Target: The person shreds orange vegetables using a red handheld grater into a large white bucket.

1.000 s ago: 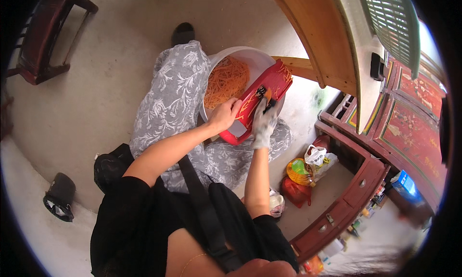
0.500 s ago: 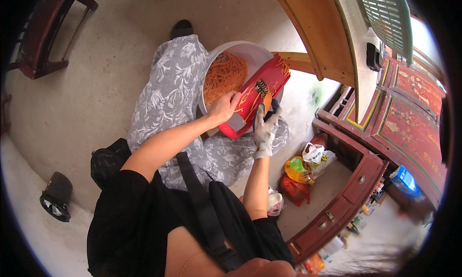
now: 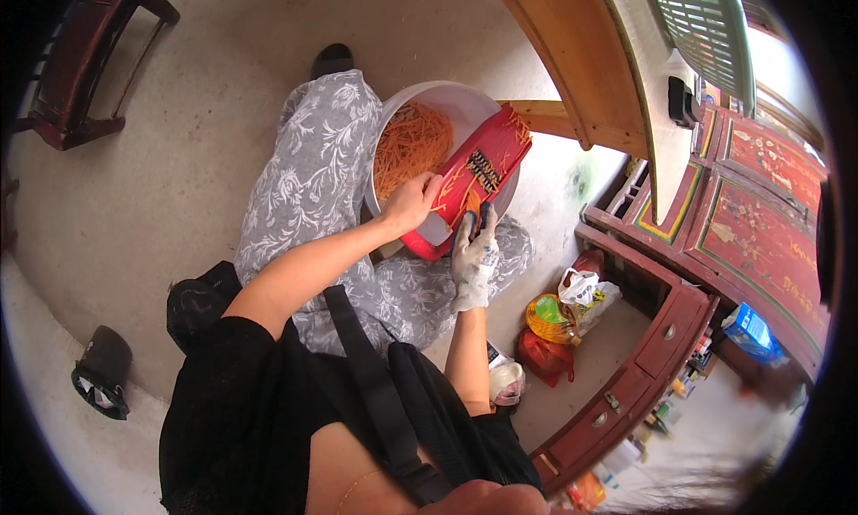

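The left hand (image 3: 411,202), bare, grasps the near long edge of a red grater (image 3: 492,144), a long, flat plastic board with a rounded loop of a handle at its lower end. The grater lies slantwise over the right part of a round, pale tub (image 3: 438,90) with smooth walls, and its middle carries a dark, toothed patch (image 3: 483,170). Thin orange strands cling to its red surface, some bunched at the upper end. The right hand (image 3: 476,256), in a whitish knit glove with dark fingertips, pinches a small orange piece (image 3: 473,200) against the board just below the teeth; the fingers partly hide its shape. Inside the tub, to the left of the grater, sits a tangled, stringy heap of orange shreds (image 3: 411,148). The tub stands between legs clad in soft, creased grey trousers (image 3: 308,175) patterned with white leafy sprays. Beyond it is a curved-looking panel of grained, honey-coloured wood (image 3: 572,50), with a pale green slatted plastic basket (image 3: 706,32) farther right. Near the right forearm lies a crinkled, shiny red bag (image 3: 545,356).
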{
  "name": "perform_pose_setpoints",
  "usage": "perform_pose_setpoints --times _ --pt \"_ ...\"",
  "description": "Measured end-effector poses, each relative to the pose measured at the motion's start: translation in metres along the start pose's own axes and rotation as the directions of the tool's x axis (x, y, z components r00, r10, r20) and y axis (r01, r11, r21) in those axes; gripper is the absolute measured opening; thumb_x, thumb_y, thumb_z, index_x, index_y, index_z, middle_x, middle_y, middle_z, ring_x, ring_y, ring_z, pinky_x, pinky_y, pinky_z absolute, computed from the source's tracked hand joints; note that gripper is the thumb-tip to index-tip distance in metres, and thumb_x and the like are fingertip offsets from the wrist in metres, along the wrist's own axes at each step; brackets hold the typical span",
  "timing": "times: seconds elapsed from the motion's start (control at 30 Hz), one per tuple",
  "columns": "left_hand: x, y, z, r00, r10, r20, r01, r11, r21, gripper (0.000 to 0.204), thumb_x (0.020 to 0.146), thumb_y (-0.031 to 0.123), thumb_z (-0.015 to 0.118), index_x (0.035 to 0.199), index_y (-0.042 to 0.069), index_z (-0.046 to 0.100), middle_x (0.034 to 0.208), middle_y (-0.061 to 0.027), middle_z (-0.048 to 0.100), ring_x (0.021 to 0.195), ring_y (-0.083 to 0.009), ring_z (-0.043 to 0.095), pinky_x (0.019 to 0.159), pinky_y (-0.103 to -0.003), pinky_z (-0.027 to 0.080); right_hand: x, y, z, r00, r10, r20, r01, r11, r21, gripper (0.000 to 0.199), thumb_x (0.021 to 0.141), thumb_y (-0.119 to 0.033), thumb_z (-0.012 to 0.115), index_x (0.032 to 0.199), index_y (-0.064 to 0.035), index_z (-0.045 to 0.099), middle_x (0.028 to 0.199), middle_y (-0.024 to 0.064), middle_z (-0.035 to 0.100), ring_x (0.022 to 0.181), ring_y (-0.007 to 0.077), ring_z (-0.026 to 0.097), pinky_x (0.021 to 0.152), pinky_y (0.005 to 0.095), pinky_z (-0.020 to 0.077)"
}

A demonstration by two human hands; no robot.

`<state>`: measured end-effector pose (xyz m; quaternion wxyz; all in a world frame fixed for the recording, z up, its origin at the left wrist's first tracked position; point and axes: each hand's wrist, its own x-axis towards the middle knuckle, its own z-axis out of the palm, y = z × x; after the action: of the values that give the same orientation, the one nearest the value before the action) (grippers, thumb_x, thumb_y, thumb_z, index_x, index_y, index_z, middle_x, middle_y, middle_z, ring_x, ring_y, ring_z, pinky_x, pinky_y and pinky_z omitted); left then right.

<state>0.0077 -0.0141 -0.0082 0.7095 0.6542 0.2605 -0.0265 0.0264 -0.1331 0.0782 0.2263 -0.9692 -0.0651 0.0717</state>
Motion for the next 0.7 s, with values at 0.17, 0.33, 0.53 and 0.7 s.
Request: perform_pose_setpoints --times 0.17,0.33,0.53,0.7 --pt "-0.001 -0.001 0.005 0.998 -0.042 0.056 0.043 0.999 -0.027 0.039 0.094 0.035 0.042 0.105 0.001 0.058 0.091 -0.021 0.063 0.088 -0.0365 0.06 0.076 -0.04 0.046 0.046 -0.015 0.0 0.999 0.033 -0.027 -0.039 0.966 -0.256 0.041 0.092 -0.031 0.047 0.123 -0.0041 0.045 0.09 0.0243 0.063 0.078 0.041 0.062 0.066 0.0467 0.049" --pt "0.0 0.002 -0.005 1.0 0.001 -0.031 -0.001 1.0 -0.001 0.041 0.094 0.039 0.04 0.102 0.003 0.059 0.088 -0.0213 0.063 0.085 -0.0391 0.06 0.074 -0.043 0.046 0.034 -0.024 -0.01 0.991 -0.049 0.128 0.083 0.958 -0.275 0.038 0.092 -0.029 0.044 0.123 -0.0066 0.044 0.084 0.0246 0.063 0.076 0.0409 0.062 0.065 0.0482 0.0491" --pt "0.004 0.009 -0.003 0.999 -0.004 0.041 0.005 0.999 -0.045 0.041 0.094 0.039 0.039 0.102 0.004 0.059 0.089 -0.0212 0.063 0.087 -0.0387 0.059 0.075 -0.043 0.045 0.076 -0.015 0.007 0.992 -0.121 -0.023 0.103 0.919 -0.381 0.032 0.094 -0.028 0.042 0.119 -0.0098 0.047 0.078 0.0224 0.063 0.069 0.0389 0.063 0.058 0.0475 0.05" --pt "0.006 -0.004 0.002 1.0 0.001 -0.021 -0.001 1.0 -0.002 0.041 0.094 0.039 0.039 0.101 0.003 0.059 0.089 -0.0217 0.063 0.087 -0.039 0.059 0.075 -0.044 0.045 0.028 -0.008 0.004 0.981 -0.182 0.073 0.196 0.899 -0.392 0.035 0.092 -0.029 0.046 0.122 -0.0117 0.046 0.078 0.0208 0.063 0.066 0.0374 0.063 0.056 0.0472 0.0495"
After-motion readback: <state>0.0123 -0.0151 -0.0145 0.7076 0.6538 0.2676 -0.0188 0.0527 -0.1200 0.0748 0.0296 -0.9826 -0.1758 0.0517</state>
